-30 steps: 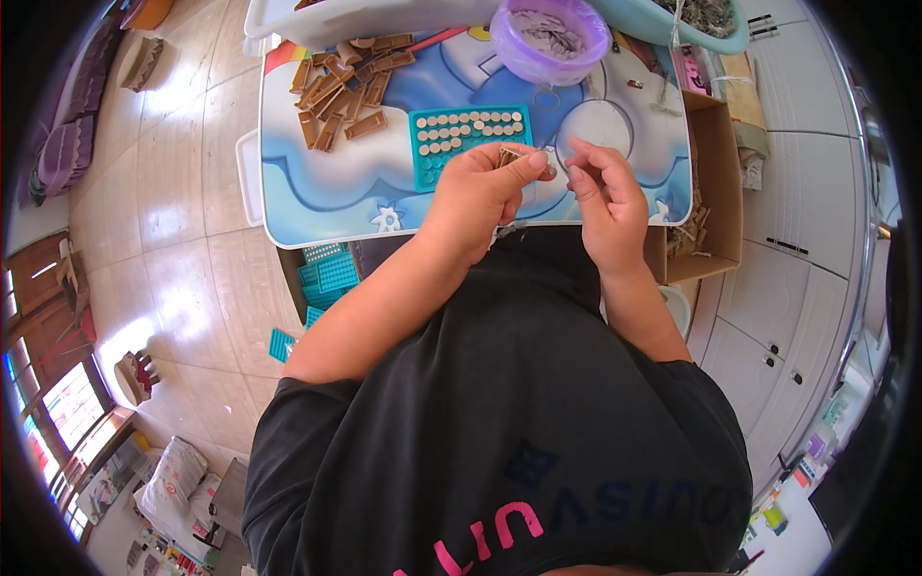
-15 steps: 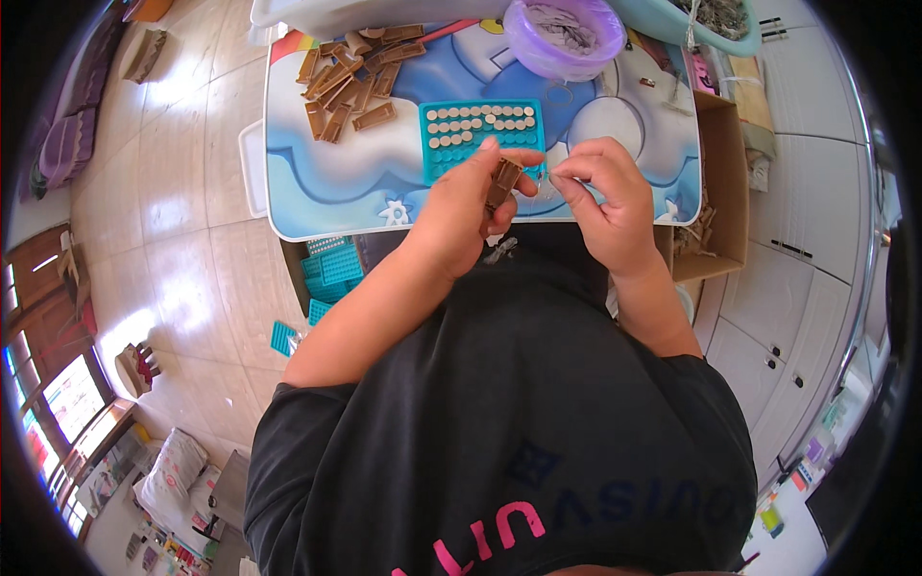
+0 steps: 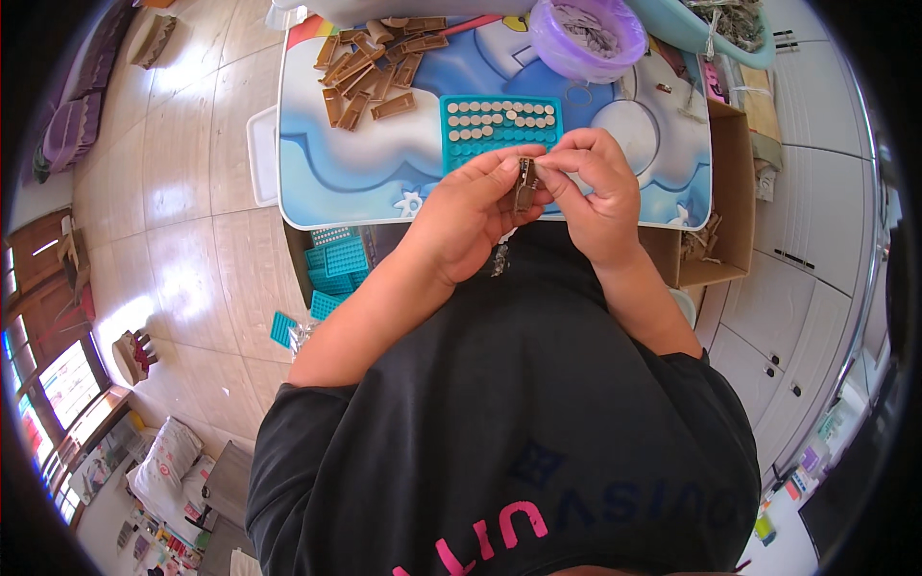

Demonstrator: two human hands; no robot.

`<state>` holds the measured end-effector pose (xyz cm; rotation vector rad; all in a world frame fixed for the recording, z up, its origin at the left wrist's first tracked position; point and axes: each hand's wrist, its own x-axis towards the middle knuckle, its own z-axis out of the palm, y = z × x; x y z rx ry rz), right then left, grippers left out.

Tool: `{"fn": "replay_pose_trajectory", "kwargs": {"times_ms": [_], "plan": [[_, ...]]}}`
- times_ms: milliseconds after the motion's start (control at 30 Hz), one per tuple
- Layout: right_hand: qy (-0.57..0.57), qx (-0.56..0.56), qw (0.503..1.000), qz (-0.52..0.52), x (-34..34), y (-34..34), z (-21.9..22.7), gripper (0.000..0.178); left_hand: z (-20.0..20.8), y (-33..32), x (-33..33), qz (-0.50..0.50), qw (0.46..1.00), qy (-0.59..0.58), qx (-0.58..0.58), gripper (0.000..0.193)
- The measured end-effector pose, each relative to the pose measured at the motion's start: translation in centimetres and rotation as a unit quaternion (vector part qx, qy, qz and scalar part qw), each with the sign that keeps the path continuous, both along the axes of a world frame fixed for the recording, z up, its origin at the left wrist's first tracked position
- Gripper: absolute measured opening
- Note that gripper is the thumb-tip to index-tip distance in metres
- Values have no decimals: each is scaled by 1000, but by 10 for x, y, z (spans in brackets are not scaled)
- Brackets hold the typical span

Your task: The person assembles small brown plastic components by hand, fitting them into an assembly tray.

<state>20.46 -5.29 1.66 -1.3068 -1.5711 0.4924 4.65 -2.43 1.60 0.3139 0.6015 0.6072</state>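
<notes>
A small brown plastic casing [image 3: 524, 199] is gripped between the thumb and fingers of my left hand [image 3: 471, 206], held just over the table's near edge. My right hand [image 3: 597, 192] is closed in a pinch at the casing's upper end, its fingertips meeting it; what they pinch is too small to make out. Just beyond both hands lies a teal tray [image 3: 459, 151] with rows of pale round discs [image 3: 478, 108] in its far part. My left fingers cover the tray's near edge.
More brown casings [image 3: 370, 77] are heaped at the table's far left. A purple lined bowl [image 3: 552, 43] and a light-blue basin [image 3: 672, 43] stand at the far right. An open cardboard box [image 3: 732, 192] is right of the table; teal trays [image 3: 344, 257] sit below its left side.
My right hand has come left to the casing, which my left hand has turned more upright. The table appears shifted slightly right in view.
</notes>
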Motion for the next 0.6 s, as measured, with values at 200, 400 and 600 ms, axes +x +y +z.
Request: {"fn": "replay_pose_trajectory", "kwargs": {"times_ms": [200,400,600], "plan": [[-108,5,994,14,4,4,10,11,7,-1,-2,4,999,38,21,31],[-86,-18,994,58,3,3,15,16,5,0,-4,0,994,86,65,26],[-11,-80,992,96,3,-3,9,30,6,-1,-3,-22,994,77,74,26]]}}
